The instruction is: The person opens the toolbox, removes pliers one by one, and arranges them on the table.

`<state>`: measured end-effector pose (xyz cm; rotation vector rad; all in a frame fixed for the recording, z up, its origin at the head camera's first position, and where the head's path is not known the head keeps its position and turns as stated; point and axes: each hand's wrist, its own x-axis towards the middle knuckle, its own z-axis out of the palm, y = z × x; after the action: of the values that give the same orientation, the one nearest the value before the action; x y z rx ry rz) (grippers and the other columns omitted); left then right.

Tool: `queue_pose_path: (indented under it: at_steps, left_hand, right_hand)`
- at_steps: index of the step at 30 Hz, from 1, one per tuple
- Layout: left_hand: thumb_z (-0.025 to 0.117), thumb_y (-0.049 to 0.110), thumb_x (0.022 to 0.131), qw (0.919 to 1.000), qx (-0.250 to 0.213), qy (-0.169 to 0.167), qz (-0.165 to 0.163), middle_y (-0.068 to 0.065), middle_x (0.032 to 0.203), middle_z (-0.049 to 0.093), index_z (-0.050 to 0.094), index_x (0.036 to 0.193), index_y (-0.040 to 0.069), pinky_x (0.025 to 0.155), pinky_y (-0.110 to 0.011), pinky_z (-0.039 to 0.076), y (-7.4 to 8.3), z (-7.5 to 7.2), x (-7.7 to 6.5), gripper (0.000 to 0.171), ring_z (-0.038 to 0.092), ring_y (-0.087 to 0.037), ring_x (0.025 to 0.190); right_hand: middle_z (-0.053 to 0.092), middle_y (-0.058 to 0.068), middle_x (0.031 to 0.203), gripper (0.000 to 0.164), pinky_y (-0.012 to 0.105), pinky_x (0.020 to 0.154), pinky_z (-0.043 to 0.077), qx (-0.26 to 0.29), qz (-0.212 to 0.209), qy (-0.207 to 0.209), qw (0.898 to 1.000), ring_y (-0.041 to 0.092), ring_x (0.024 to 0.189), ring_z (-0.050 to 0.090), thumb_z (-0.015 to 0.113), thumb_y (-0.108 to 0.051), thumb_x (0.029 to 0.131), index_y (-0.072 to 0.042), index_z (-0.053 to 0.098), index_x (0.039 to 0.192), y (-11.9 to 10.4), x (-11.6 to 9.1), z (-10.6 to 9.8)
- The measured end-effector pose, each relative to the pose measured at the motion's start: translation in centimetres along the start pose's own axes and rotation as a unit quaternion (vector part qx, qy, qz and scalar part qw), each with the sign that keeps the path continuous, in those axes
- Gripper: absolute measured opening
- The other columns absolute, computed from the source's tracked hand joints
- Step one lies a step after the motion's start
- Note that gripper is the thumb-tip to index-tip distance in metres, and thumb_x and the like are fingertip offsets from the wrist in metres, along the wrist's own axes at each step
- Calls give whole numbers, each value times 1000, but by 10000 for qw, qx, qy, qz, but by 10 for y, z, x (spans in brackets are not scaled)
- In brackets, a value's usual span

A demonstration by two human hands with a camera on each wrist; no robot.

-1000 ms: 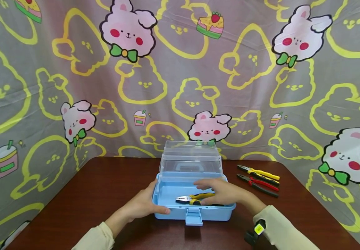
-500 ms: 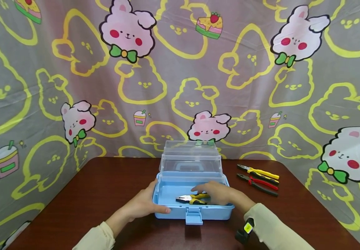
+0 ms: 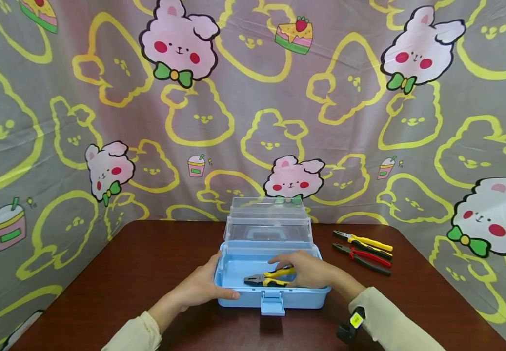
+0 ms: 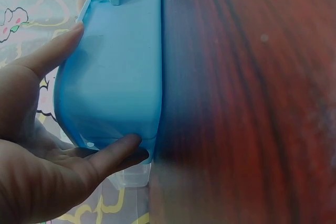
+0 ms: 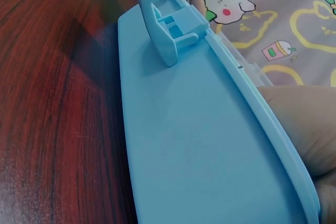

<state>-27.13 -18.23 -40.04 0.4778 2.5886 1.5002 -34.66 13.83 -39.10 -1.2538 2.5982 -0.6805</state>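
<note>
In the head view a light-blue toolbox (image 3: 296,300) stands on the table with its clear lid (image 3: 270,222) raised at the back. My left hand (image 3: 197,285) holds the box's left front corner, thumb along the front and fingers at the side; the left wrist view shows this hand (image 4: 58,150) around the blue wall. Inside lie pliers (image 3: 274,274) with yellow-and-black handles, their dark head pointing left. My right hand (image 3: 307,270) reaches into the box and grips the handle ends, which it partly covers. The right wrist view shows only part of that hand (image 5: 304,124) behind the rim.
Yellow-and-black pliers (image 3: 364,242) and red-and-black pliers (image 3: 364,258) lie on the brown table (image 3: 160,253) to the right of the box. The box's front latch (image 3: 272,304) hangs down. A patterned cloth (image 3: 253,122) stands behind the table.
My right hand has lowered into the box onto the pliers' handles. The pliers have shifted slightly left and turned, their head now darker. My left hand has not moved.
</note>
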Motion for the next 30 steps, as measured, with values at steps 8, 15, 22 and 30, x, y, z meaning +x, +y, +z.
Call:
queue_pose_path:
  at_steps: [8, 15, 22, 30]
  left_hand:
    - [93, 40, 76, 10000, -10, -24, 1, -24, 155, 41, 14, 163, 2, 102, -60, 44, -1, 1, 2, 123, 53, -36, 126]
    - [94, 41, 76, 10000, 61, 8, 15, -22, 153, 44, 16, 163, 2, 101, -59, 44, -1, 1, 2, 123, 54, -34, 124]
    - [94, 40, 75, 10000, 77, 58, 26, -24, 154, 42, 15, 163, 0, 103, -58, 42, 0, 0, 0, 125, 52, -34, 127]
    - [94, 42, 75, 9999, 87, 45, -46, -26, 155, 41, 14, 163, -2, 104, -59, 42, -1, 0, 1, 126, 52, -35, 127]
  right_hand:
    - [70, -4, 127, 61, 43, 99, 51, 297, -51, 91, 9995, 13, 120, 63, 85, -12, 87, -12, 61, 144, 0, -3, -1]
    - [70, -2, 128, 58, 37, 97, 51, 515, -294, 282, 9978, 12, 118, 64, 85, -15, 87, -10, 63, 141, 0, -6, -1]
    - [70, 2, 129, 58, 38, 98, 50, 851, -433, 414, 9946, 12, 117, 64, 82, -20, 90, -7, 62, 142, -1, -9, -3]
    - [70, -3, 128, 57, 39, 97, 49, 948, -438, 623, 9926, 13, 115, 62, 81, -25, 89, -9, 64, 141, -6, -13, -10]
